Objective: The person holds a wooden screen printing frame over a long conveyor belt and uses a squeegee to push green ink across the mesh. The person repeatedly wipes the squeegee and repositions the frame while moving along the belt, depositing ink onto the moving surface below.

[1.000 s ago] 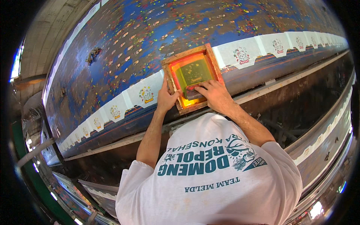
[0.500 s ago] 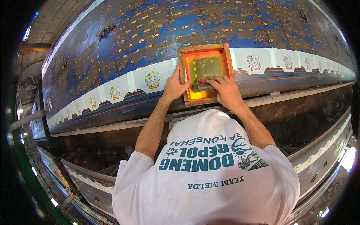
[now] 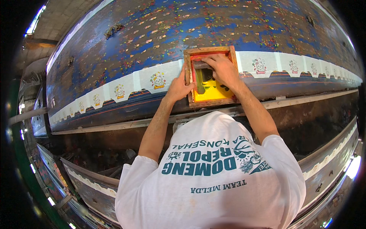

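My left hand (image 3: 178, 87) clasps the left side of the wooden frame (image 3: 212, 103), its thumb lying over the rail toward the inside and its fingers stretched along the outer edge. The frame therefore sits just to the right of that palm, touching it. My right hand (image 3: 222, 70) reaches over the frame's right half from the near side, fingers curled together and closed on a dark squeegee (image 3: 201, 65). The squeegee lies under those fingertips, to the left of my knuckles, in the far part of the frame; I cannot tell where my right thumb presses. Nearer than the squeegee, yellow ink (image 3: 214, 94) covers the near end of the screen, close below my right wrist. The frame rests across a row of white pieces, with one printed piece (image 3: 157, 81) on its left and another printed piece (image 3: 260, 66) on its right, along the near edge of a blue-and-brown, paint-spotted table (image 3: 89, 72).
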Demonstrator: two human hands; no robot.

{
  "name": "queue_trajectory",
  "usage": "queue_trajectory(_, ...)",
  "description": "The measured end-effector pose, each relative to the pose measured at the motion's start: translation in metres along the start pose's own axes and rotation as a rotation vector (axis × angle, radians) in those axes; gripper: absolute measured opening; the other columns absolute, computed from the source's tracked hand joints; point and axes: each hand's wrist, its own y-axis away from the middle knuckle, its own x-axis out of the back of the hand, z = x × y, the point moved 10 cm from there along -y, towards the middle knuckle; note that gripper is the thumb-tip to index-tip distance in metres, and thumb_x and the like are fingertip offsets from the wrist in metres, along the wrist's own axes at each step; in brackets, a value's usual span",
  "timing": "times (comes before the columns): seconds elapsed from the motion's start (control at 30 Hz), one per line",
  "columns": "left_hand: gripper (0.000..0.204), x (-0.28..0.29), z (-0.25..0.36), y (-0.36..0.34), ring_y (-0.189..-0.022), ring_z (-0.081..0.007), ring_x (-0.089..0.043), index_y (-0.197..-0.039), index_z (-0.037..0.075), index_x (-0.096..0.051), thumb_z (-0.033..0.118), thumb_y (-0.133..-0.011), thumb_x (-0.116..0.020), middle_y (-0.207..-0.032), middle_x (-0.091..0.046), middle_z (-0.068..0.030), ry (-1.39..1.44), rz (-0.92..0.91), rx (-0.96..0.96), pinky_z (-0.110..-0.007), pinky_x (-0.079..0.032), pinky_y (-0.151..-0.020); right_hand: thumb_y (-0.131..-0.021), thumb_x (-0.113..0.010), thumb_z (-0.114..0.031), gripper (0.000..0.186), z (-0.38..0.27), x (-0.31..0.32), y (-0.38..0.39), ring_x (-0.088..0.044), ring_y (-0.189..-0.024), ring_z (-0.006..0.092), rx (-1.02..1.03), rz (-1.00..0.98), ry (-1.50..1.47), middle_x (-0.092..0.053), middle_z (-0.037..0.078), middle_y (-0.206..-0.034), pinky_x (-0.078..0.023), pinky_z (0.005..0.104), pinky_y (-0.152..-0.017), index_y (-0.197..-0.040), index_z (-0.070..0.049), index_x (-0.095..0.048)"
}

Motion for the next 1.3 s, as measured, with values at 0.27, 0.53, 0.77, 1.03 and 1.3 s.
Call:
queue_trajectory(0.27,0.074,-0.003,-0.009,0.012,-0.055,-0.0227,-0.070,-0.185,0.017,-0.014,0.046,-0.123,-0.042,-0.074,-0.073,-0.0132,0.122,-0.073,0.085,-0.037,-0.060,-0.054,-0.086,-0.079,-0.002,0.050,-0.012,-0.015,-0.003,-0.069,-0.125,0.0379,0.147,-0.365,-0.056,-0.076,0.014,-0.130,-0.058,0.0504,-0.107,-0.135,-0.011,-0.079)
queue_trajectory(0.53,0.078,-0.002,-0.005,0.013,-0.053,-0.0260,-0.070,-0.183,0.007,-0.015,0.045,-0.122,-0.044,-0.070,-0.072,-0.0155,0.153,-0.059,0.040,-0.042,-0.060,-0.060,-0.092,-0.074,-0.003,0.042,-0.038,-0.016,0.040,-0.067,-0.125,0.0323,0.276,-0.492,-0.106,-0.077,0.009,-0.133,-0.056,0.0459,-0.111,-0.132,-0.012,-0.082)
queue_trajectory(0.77,0.077,-0.003,-0.005,0.013,-0.053,-0.0242,-0.069,-0.184,0.010,-0.014,0.045,-0.122,-0.044,-0.071,-0.073,-0.0138,0.164,-0.077,0.073,-0.041,-0.059,-0.059,-0.088,-0.079,-0.002,0.050,-0.043,-0.023,0.045,-0.065,-0.132,0.0318,0.387,-0.529,-0.115,-0.075,0.008,-0.140,-0.054,0.0456,-0.115,-0.136,-0.016,-0.082)
queue_trajectory(1.03,0.077,-0.004,-0.006,0.014,-0.056,-0.0218,-0.069,-0.185,0.016,-0.011,0.045,-0.122,-0.044,-0.072,-0.071,-0.0115,0.197,-0.095,0.110,-0.039,-0.059,-0.059,-0.091,-0.073,-0.005,0.041,-0.040,-0.022,0.034,-0.067,-0.127,0.0295,0.422,-0.598,-0.165,-0.077,0.004,-0.134,-0.056,0.0436,-0.113,-0.128,-0.017,-0.086)
queue_trajectory(1.3,0.076,-0.003,-0.008,0.012,-0.057,-0.0206,-0.069,-0.185,0.014,-0.013,0.043,-0.122,-0.046,-0.075,-0.071,-0.0107,0.181,-0.087,0.101,-0.037,-0.059,-0.058,-0.091,-0.072,-0.006,0.039,-0.040,-0.021,0.015,-0.068,-0.124,0.0293,0.477,-0.522,-0.189,-0.078,0.004,-0.129,-0.057,0.0435,-0.109,-0.125,-0.017,-0.087)
